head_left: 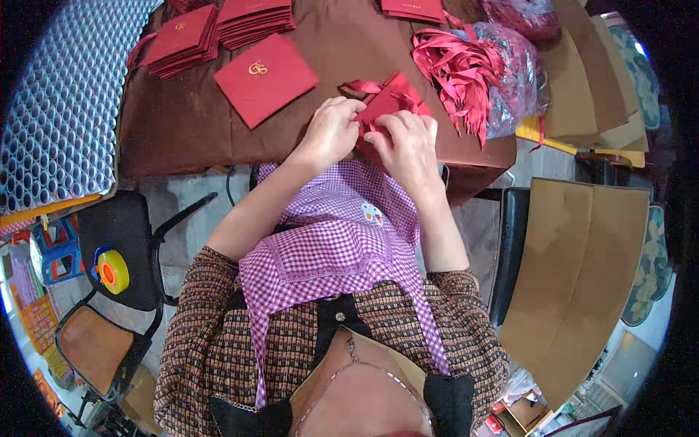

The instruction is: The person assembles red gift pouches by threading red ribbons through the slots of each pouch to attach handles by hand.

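Observation:
At the near edge of the table, both my hands work on a red paper gift bag with a red ribbon looped at its top left. My left hand pinches its left side, thumb and fingers together. Closed as well, my right hand presses thumb and fingertips onto its near part; the exact spot is hidden under the fingers. A flat red bag with a gold emblem lies to the left of my hands. Just right of them is a heap of loose red ribbons by a clear plastic bag.
Stacks of flat red bags stand at the back left of the brown-covered table. A sheet of round metallic cells fills the far left. Cardboard boxes stand at the right. A tape roll rests on the black chair.

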A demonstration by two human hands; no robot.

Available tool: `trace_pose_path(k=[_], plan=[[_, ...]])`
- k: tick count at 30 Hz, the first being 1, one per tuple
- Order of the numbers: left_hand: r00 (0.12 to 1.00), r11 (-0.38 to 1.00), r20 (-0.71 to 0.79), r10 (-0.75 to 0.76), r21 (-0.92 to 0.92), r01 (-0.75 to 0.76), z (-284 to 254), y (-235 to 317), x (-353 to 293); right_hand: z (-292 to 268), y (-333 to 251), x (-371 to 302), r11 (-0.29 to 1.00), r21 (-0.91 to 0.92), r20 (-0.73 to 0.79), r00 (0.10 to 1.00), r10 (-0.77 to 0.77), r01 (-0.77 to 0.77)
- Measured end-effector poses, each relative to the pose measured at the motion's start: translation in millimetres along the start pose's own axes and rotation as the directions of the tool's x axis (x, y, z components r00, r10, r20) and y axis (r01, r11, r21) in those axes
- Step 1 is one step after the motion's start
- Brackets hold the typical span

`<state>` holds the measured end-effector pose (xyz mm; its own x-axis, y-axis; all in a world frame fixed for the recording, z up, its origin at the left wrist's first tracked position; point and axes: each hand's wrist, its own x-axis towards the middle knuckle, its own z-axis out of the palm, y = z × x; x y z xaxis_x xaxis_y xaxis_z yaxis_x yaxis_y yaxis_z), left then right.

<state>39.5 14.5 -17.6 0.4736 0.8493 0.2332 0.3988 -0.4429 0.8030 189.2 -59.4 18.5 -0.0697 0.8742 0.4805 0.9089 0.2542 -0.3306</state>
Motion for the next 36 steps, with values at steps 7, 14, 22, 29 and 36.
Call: trace_pose_path(k=[7,14,22,29,36], plan=[[0.999,1.0,0.039,-0.008,0.017,0.007,-3,11,2,22,3,-1,1.0,-0.01,-0.048,0.999,0.019,-0.02],[0.998,1.0,0.068,0.014,-0.015,-0.013,-5,8,-1,4,7,10,0.993,0.077,-0.052,0.995,-0.085,0.089],[0.966,0.986,0.225,0.13,-0.128,-0.103,-15,3,2,-13,28,24,0.982,0.012,0.282,0.941,-0.185,0.189],[0.857,0.97,0.456,0.24,-0.075,-0.231,-32,-3,17,-15,31,29,0.965,0.116,0.29,0.921,-0.26,0.236],[0.795,0.941,0.505,0.336,-0.135,-0.311,-30,-4,18,-19,31,23,0.937,0.222,0.235,0.918,-0.319,0.269]])
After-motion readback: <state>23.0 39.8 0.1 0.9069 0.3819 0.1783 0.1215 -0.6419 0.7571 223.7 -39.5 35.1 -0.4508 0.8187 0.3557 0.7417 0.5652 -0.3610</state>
